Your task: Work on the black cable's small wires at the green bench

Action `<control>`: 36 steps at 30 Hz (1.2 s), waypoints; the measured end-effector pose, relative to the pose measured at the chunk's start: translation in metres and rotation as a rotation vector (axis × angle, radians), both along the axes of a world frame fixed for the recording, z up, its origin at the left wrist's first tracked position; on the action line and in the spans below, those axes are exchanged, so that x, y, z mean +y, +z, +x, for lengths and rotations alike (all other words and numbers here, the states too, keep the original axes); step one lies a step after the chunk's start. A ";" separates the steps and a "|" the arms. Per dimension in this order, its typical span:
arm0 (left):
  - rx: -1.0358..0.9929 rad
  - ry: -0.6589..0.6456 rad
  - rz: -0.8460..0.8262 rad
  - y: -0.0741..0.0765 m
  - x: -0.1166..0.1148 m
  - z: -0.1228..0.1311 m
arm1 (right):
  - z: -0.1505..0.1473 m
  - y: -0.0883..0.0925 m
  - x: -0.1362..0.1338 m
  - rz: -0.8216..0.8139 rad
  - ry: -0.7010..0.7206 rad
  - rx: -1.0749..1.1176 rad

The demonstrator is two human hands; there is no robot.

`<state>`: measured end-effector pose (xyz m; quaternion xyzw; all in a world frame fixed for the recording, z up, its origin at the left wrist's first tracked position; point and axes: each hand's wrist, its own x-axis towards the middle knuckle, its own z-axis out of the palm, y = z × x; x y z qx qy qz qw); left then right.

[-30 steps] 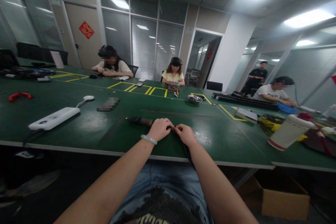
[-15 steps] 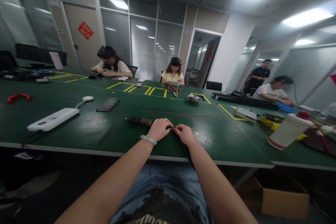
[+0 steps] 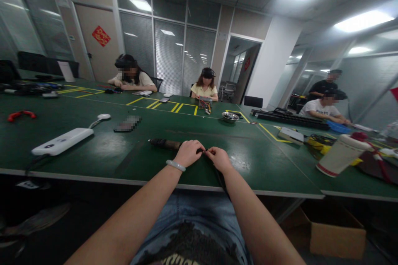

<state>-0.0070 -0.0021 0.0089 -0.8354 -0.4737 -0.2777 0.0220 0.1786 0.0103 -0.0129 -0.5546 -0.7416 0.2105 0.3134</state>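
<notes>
My left hand (image 3: 189,153), with a pale bangle on its wrist, is closed over the near end of a dark rod-shaped tool (image 3: 164,143) that lies flat on the green table (image 3: 102,149). Just to its right, my right hand (image 3: 219,159) is pinched shut on a thin black cord (image 3: 220,178) that comes out of the tool and runs back over the table's front edge. The fingertips of both hands meet at the cord. What lies under the fingers is hidden.
A white power strip (image 3: 62,141) lies at the left, a red tool (image 3: 19,114) beyond it. A white cup (image 3: 342,154) lies tipped at the right near yellow items. A metal bowl (image 3: 230,116) sits mid-table. Several seated people work at the far side; a cardboard box (image 3: 336,232) stands on the floor.
My hands have stayed in place. A standing person at the far right has moved further right.
</notes>
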 end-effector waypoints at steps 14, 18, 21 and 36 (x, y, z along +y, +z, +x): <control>-0.009 0.008 0.006 0.004 -0.003 0.001 | 0.000 0.001 -0.002 0.007 0.011 -0.005; -0.008 0.041 0.001 0.003 -0.003 0.002 | 0.001 -0.001 0.000 0.007 0.008 -0.007; -0.013 0.053 0.008 0.001 -0.003 0.002 | 0.001 -0.001 0.001 0.033 0.005 -0.020; -0.018 0.047 -0.003 0.006 -0.006 0.003 | 0.002 -0.003 0.002 0.024 0.011 0.002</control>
